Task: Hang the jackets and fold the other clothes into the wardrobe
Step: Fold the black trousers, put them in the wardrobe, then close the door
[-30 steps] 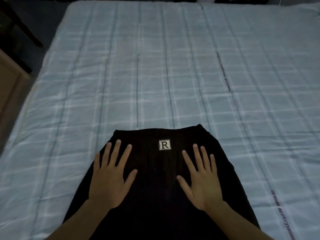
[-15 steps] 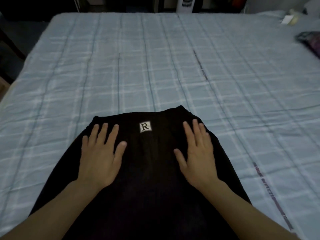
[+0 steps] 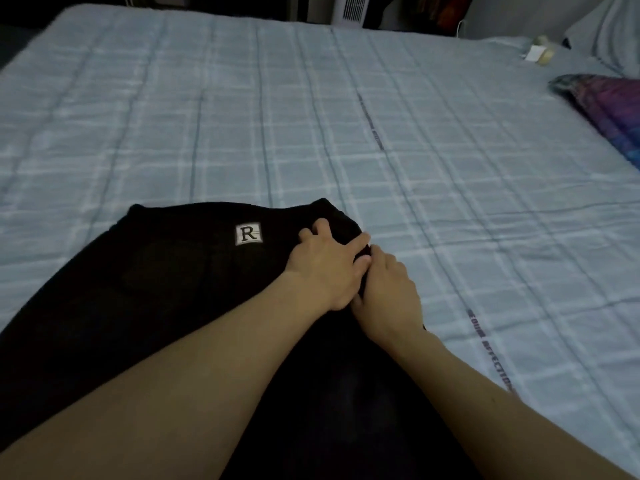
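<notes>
A black garment (image 3: 173, 289) with a small white "R" label (image 3: 248, 233) lies flat on the bed, reaching from mid-frame to the near edge. Both of my hands are at its right edge near the top corner. My left hand (image 3: 325, 268) has crossed over the cloth, and its fingers and thumb pinch the hem there. My right hand (image 3: 388, 296) lies right beside it, touching it, with fingers curled under the same edge. The fingertips of both hands are partly hidden by the fabric.
The bed (image 3: 450, 168) has a pale blue checked cover stretching far and to both sides. A purple-blue patterned cloth (image 3: 602, 109) lies at the right edge. A small pale bottle (image 3: 540, 53) sits far right, and a white appliance (image 3: 349, 10) stands beyond the bed.
Both hands lay flat and apart on the garment; now the left has crossed to the right edge and both have curled onto the cloth there. The view has tilted up and right.
</notes>
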The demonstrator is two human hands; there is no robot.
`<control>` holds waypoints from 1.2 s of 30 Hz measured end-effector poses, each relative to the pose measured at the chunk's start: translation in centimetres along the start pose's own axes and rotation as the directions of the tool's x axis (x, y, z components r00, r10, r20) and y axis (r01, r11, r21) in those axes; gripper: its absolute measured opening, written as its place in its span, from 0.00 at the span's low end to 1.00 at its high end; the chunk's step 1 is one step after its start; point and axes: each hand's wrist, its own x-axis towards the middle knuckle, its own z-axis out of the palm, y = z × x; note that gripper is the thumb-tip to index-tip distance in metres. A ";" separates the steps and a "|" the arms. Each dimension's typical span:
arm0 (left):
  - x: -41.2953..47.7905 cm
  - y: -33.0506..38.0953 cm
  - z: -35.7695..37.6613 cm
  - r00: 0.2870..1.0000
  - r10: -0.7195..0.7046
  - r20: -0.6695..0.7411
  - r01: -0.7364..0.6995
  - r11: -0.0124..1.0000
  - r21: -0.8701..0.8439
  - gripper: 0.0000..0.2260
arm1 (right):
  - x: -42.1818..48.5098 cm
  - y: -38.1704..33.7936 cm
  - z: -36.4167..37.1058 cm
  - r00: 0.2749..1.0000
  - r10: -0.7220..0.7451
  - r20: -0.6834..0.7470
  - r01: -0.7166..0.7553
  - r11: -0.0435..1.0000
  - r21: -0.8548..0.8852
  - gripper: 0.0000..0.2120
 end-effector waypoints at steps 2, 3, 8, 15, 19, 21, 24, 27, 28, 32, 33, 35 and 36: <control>0.2 0.5 -0.9 0.997 -0.025 0.078 0.026 1.000 -0.009 0.23 | -0.9 0.2 -1.1 0.996 0.072 0.055 -0.073 0.997 0.007 0.29; -0.2 0.9 -1.4 0.995 -0.043 0.092 0.047 0.998 -0.045 0.22 | -1.6 0.2 -2.0 0.989 0.119 0.086 -0.121 0.992 0.023 0.29; -4.0 0.0 -2.7 0.949 -0.235 -0.208 0.137 0.906 -0.400 0.19 | -4.7 -2.3 -5.5 0.991 0.028 0.130 -0.043 0.993 0.111 0.24; -13.1 -7.6 -9.2 0.864 -0.407 -0.296 -0.147 0.359 -0.922 0.14 | -10.4 -13.7 -10.1 0.956 -0.280 -0.083 0.292 0.901 0.320 0.38; -18.5 -16.1 -10.2 0.861 -0.478 -0.173 -0.164 0.061 -0.985 0.16 | -13.5 -22.0 -8.1 0.872 -0.484 -0.064 0.448 0.741 0.501 0.44; -20.5 -19.8 -8.2 0.881 -0.465 0.083 0.096 0.005 -0.995 0.18 | -14.4 -24.4 -5.8 0.795 -0.588 0.149 0.360 0.655 0.664 0.39; -22.5 -22.3 -3.6 0.828 -0.516 0.219 0.404 0.278 -0.871 0.20 | -14.4 -23.7 -2.7 0.722 -0.666 0.190 0.424 0.642 0.639 0.27; -22.9 -21.0 -0.9 0.808 -0.558 -0.188 0.327 0.690 -0.646 0.26 | -12.9 -21.2 -0.1 0.775 -0.632 0.031 0.619 0.768 0.164 0.27; -22.6 -20.3 -0.6 0.804 -0.498 -0.325 0.279 0.798 -0.534 0.26 | -12.3 -20.7 0.4 0.797 -0.603 0.039 0.601 0.798 0.049 0.29; -19.7 -19.2 0.6 0.902 -0.208 -0.377 0.156 0.974 -0.165 0.25 | -10.5 -20.0 3.7 0.832 -0.517 0.202 0.537 0.841 -0.061 0.36; -19.3 -19.5 1.5 0.933 -0.201 -0.299 0.165 0.976 -0.143 0.26 | -10.6 -19.9 4.9 0.832 -0.511 0.218 0.536 0.840 -0.077 0.36; -18.7 -20.5 3.8 0.951 -0.203 -0.235 0.171 0.974 -0.149 0.28 | -10.8 -19.5 7.2 0.843 -0.500 0.199 0.522 0.849 -0.079 0.35; -18.5 -20.9 4.7 0.950 -0.199 -0.240 0.165 0.974 -0.153 0.28 | -10.7 -19.3 8.1 0.848 -0.500 0.176 0.517 0.853 -0.070 0.35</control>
